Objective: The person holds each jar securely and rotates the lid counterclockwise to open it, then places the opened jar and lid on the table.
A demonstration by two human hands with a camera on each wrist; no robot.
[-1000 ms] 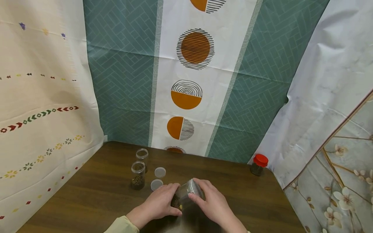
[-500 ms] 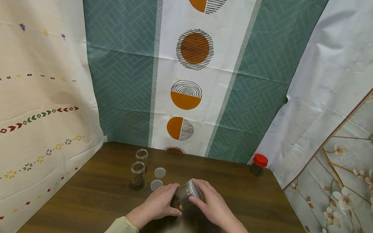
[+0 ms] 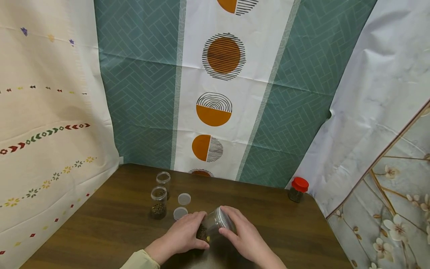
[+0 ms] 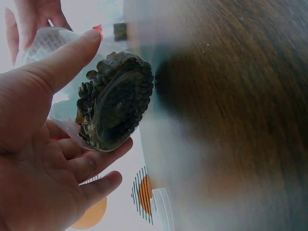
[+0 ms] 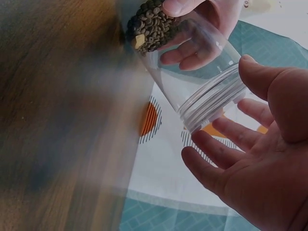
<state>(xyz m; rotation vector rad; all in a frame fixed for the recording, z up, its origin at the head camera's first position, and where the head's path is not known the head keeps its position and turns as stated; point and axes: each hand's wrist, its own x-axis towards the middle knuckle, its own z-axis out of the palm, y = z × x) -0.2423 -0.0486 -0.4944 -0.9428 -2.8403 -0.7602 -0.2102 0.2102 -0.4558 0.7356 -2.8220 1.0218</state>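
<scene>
Near the table's front, a clear jar (image 3: 211, 220) is held tilted between both hands, its base toward the lower left. Dark brown pellets (image 5: 154, 29) with one pale yellow piece fill its bottom end. My left hand (image 3: 183, 234) grips the jar low down, thumb on one side and fingers on the other, as the left wrist view also shows. At the upper end is a ridged clear lid (image 5: 211, 101). Around that lid curve the thumb and fingers of my right hand (image 3: 248, 234). In the left wrist view the jar's base (image 4: 120, 108) hangs close over the table.
Two open clear jars, a nearer one (image 3: 158, 205) with brown pellets and a farther one (image 3: 163, 180), stand at the left. Beside them lie two round lids, one farther (image 3: 184, 198) and one nearer (image 3: 180, 213). A red-capped jar (image 3: 298, 189) stands back right, near the hanging cloth.
My right thumb has slid slightly down and right along the lid's edge. The left hand and the jar have stayed nearly in place.
</scene>
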